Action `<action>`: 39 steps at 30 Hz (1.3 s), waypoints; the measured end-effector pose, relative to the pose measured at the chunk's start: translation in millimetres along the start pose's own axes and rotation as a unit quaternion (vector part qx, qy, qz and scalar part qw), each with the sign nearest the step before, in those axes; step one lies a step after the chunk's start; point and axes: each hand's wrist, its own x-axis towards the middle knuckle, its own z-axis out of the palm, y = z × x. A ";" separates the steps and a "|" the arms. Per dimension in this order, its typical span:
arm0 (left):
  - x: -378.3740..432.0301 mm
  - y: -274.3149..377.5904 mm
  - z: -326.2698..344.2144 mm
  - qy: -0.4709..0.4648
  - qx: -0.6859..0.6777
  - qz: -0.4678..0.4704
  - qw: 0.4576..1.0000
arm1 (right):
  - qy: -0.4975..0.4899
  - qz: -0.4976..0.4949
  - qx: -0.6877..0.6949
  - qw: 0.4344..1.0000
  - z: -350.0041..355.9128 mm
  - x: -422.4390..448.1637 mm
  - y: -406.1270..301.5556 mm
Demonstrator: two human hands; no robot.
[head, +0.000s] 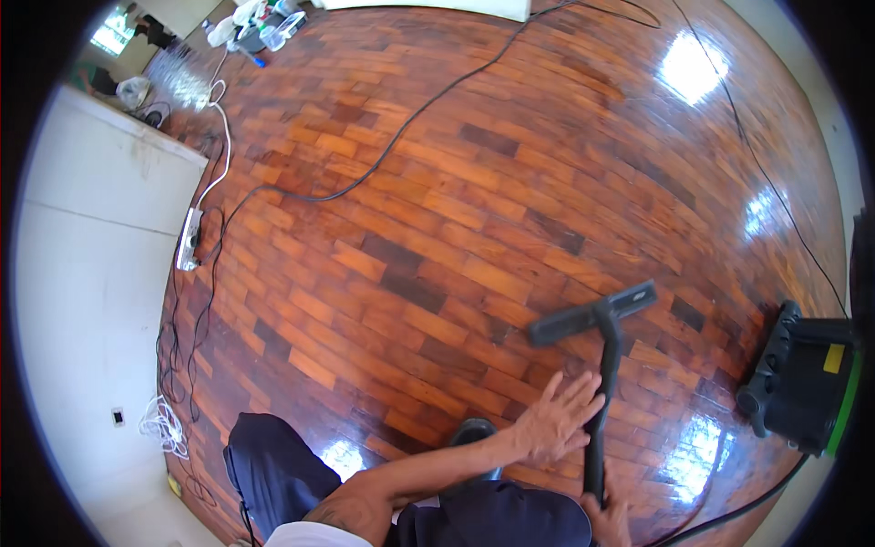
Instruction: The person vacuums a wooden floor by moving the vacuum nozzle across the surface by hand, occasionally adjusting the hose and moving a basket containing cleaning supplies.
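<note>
A black vacuum wand [603, 403] with a wide floor nozzle [591, 314] angles up in front of me. The nozzle looks slightly blurred, and I cannot tell whether it touches the wood-block parquet floor [437, 225]. Low in the view, my right hand [608, 516] wraps around the wand's lower part. Reaching across from the left, my left hand [557, 420] lays its fingertips against the wand's side, fingers spread and not closed around it. My bent legs in dark trousers [492, 516] are below, with one dark shoe [476, 431] partly hidden by my forearm.
A black machine with a green band [803, 376] stands at the right, a dark hose [752, 506] below it. A black cable [389, 147] crosses the floor to a power strip [189, 239] by the white wall [96, 225]. Cleaning bottles [272, 37] sit far left, people beyond.
</note>
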 end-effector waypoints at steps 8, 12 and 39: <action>-23.0 -83.2 -71.9 0.042 0.205 -0.075 0.975 | -0.092 -0.210 -0.108 0.967 62.2 135.9 -84.0; -13.2 -174.5 -153.4 0.089 0.316 -0.098 0.940 | -0.069 -0.341 -0.120 0.930 121.6 231.8 -159.0; -170.3 -38.8 -116.2 0.096 0.143 -0.355 0.919 | -0.243 -0.271 -0.315 0.876 160.4 85.0 -168.5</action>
